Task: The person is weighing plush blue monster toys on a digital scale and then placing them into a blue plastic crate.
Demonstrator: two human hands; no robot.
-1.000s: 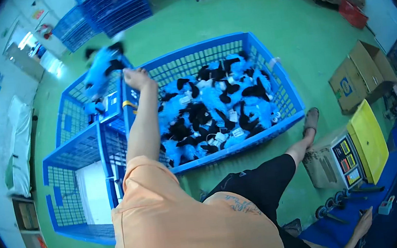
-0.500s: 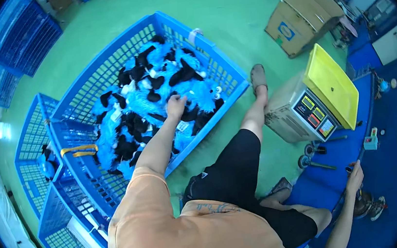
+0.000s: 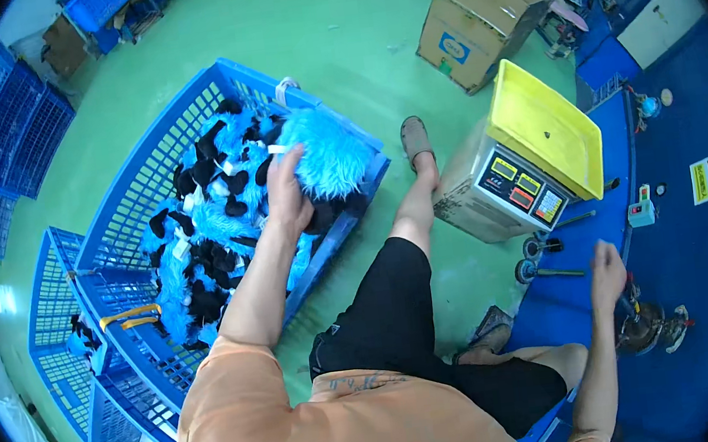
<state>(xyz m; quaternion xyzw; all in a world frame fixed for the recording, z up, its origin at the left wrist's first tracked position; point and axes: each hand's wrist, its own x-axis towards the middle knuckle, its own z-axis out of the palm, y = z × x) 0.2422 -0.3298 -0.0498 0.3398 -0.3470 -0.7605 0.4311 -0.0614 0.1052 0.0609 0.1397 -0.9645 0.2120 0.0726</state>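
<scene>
My left hand (image 3: 287,189) grips a blue furry plush toy (image 3: 329,152) by its near edge and holds it above the right side of a large blue plastic basket (image 3: 305,97). A white tag-like strip shows by the fingers. Under it, the basket holds many plush pieces (image 3: 211,189) in blue fur with black and white parts. Over on the right, my right hand (image 3: 608,276) is raised above the blue worktable, its fingers curled closed. Whether anything is in them I cannot make out. Close below it is a metal nozzle-like fitting (image 3: 641,326).
A scale with a yellow tray (image 3: 546,129) stands to the right of the basket. Two metal rods with round ends (image 3: 547,271) and a small switch box (image 3: 641,207) are by the table. An open carton (image 3: 467,29) stands beyond. More blue baskets (image 3: 61,368) are at left.
My left hand has lifted the blue plush toy up from the pile. My right hand has risen off the table edge, away from the metal fitting. The view has shifted to the right.
</scene>
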